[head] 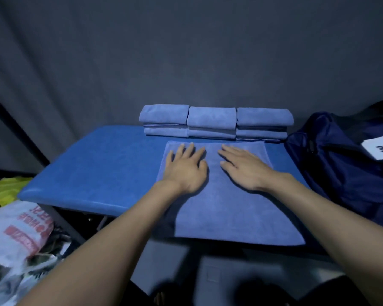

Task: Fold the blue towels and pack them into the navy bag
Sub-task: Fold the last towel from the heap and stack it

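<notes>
Here the left hand (184, 171) and right hand (243, 167) lie spread flat on the towel (228, 213) — likely smoothing it for folding — folded stacks (215, 122) just beyond the fingertips.

Left hand (184, 171), right hand (244, 168) flat on spread towel (230, 213); navy bag (341, 168) right

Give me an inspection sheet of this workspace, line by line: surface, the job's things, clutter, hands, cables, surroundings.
Surface: blue padded table.
Job's things: flat towel spread at the near edge; folded towels in three stacks at the far edge; navy bag at right.
Clutter: printed sack and yellow-green item beside the table at left.
Hands: left hand and right hand pressing flat on the towel.
Cables: nothing seen.
Surroundings: dark curtain behind.
</notes>
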